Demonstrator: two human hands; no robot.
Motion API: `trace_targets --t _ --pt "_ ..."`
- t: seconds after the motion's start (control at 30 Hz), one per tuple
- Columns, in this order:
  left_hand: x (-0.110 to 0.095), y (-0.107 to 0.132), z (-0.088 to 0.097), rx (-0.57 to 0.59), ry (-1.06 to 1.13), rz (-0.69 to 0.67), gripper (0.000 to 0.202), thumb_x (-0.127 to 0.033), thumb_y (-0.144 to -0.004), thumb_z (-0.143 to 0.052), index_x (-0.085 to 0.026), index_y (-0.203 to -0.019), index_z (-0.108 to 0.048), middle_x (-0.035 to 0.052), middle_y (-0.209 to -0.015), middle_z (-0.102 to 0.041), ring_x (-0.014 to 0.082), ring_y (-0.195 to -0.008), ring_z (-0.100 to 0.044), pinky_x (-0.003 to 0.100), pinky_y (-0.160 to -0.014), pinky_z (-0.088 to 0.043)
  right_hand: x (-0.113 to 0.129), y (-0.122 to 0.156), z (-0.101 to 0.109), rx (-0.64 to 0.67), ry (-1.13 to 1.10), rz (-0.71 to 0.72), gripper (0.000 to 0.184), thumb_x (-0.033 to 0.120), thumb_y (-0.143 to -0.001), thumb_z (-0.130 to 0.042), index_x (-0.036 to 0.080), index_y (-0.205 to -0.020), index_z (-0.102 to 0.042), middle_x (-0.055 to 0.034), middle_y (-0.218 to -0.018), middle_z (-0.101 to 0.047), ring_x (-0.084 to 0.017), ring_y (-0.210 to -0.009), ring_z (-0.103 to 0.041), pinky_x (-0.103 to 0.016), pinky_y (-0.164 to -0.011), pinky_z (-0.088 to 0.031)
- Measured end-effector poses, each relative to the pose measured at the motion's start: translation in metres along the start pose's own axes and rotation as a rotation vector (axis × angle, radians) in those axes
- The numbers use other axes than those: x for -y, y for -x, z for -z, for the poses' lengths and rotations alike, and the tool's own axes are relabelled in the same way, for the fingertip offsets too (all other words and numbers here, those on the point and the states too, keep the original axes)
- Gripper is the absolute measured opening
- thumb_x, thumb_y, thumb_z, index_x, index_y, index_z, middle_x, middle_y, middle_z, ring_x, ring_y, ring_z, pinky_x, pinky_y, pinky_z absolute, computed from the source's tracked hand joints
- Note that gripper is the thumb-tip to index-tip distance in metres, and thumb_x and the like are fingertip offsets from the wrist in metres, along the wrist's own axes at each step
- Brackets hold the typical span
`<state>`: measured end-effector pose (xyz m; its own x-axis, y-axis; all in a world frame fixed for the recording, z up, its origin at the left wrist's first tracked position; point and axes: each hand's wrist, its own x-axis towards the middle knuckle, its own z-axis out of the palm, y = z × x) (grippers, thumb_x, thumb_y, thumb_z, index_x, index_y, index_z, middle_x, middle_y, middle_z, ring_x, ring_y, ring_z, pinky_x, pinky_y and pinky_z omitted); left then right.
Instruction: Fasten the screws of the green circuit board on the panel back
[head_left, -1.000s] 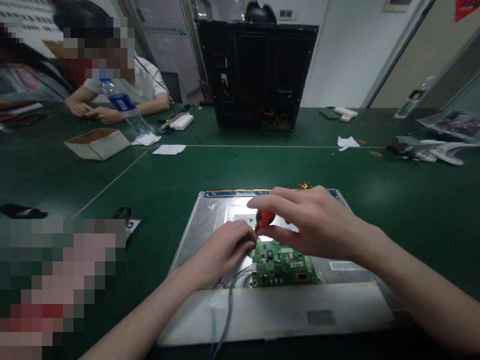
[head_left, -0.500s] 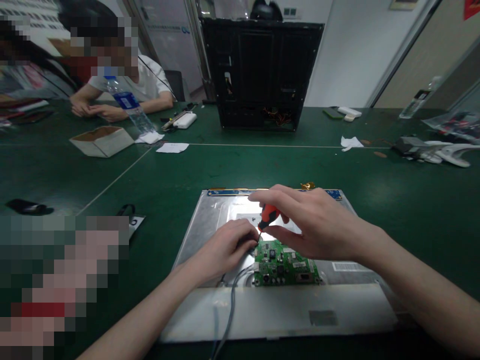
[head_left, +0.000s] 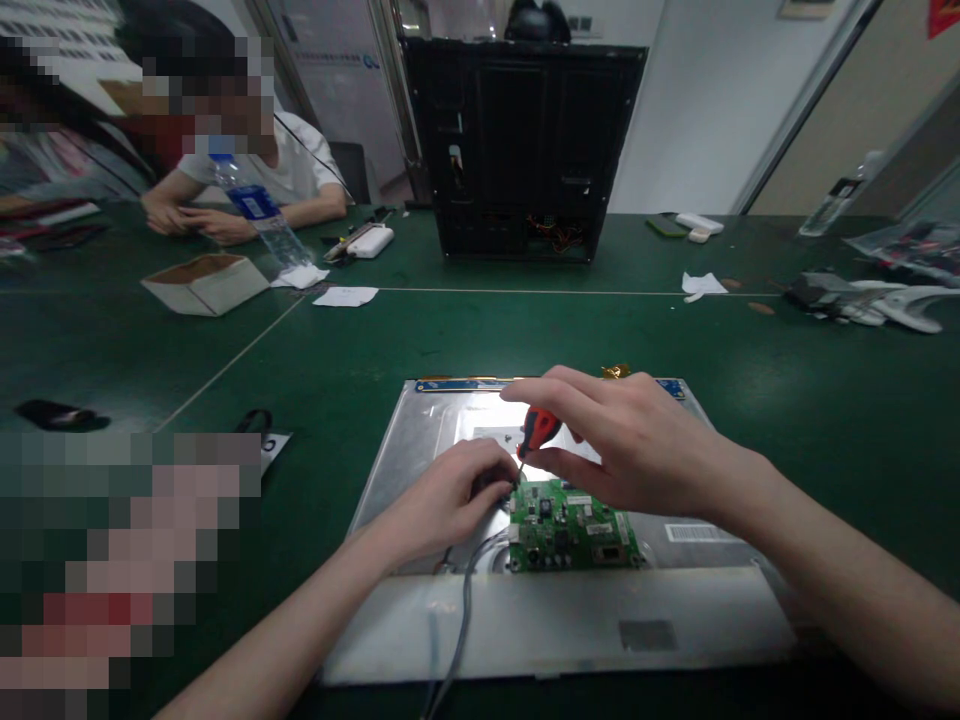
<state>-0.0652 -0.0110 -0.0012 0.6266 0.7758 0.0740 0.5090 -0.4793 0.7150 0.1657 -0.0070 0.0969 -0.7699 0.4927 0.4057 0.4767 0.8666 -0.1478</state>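
My right hand (head_left: 615, 440) is closed on a red and black screwdriver (head_left: 538, 430), held tilted over the upper left corner of a green circuit board (head_left: 574, 530). The shaft's tip reaches that corner, right beside the fingers of my left hand (head_left: 465, 490). Those left fingers are pinched together there; whether something small sits between them is hidden. The board lies on a silver metal display panel (head_left: 405, 430) with a blue strip board (head_left: 472, 385) along its far edge. A grey cable (head_left: 466, 610) runs from the board's left side toward me.
Beyond the panel stands a black monitor casing (head_left: 525, 150). On the left are an open cardboard box (head_left: 202, 285), a water bottle (head_left: 259, 205) and a seated person (head_left: 300, 160). A grey and white tool-like object (head_left: 862, 300) lies right, near paper scraps (head_left: 703, 287).
The screwdriver's handle has turned slightly in my right fingers, showing more red. My left hand stays in place at the board's corner.
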Motion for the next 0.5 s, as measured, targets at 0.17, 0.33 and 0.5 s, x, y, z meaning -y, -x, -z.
trace_targets --t 0.17,0.33,0.5 --pt "-0.0018 -0.0002 0.0001 -0.036 0.001 0.009 0.007 -0.019 -0.092 -0.055 -0.02 -0.09 -0.062 0.0024 -0.086 -0.067 0.0199 -0.077 -0.059 0.035 -0.074 -0.047 0.0023 0.0008 0.0024 0.02 -0.038 -0.006 0.035 0.015 -0.098 -0.048 0.014 -0.133 -0.044 -0.0076 -0.106 -0.068 -0.014 -0.077 -0.061 -0.025 -0.058 -0.04" --pt "-0.0006 -0.0002 -0.0007 -0.037 0.003 0.0 0.008 -0.018 -0.091 -0.055 -0.02 -0.093 -0.063 0.0036 -0.09 -0.069 0.0206 -0.081 -0.06 0.035 -0.075 -0.047 0.0025 -0.0011 0.0009 0.005 -0.003 0.002 0.029 0.018 -0.101 -0.05 0.014 -0.13 -0.046 -0.0054 -0.102 -0.068 -0.012 -0.069 -0.058 -0.025 -0.056 -0.039" --pt "0.0 -0.0003 -0.0005 -0.015 0.009 0.004 0.01 -0.019 -0.093 -0.054 -0.02 -0.097 -0.063 0.0043 -0.094 -0.069 0.0211 -0.084 -0.061 0.036 -0.078 -0.047 0.0016 -0.0013 0.0012 0.004 0.041 0.009 0.027 0.023 -0.102 -0.051 0.013 -0.127 -0.047 -0.0054 -0.098 -0.069 -0.013 -0.07 -0.059 -0.025 -0.055 -0.038"
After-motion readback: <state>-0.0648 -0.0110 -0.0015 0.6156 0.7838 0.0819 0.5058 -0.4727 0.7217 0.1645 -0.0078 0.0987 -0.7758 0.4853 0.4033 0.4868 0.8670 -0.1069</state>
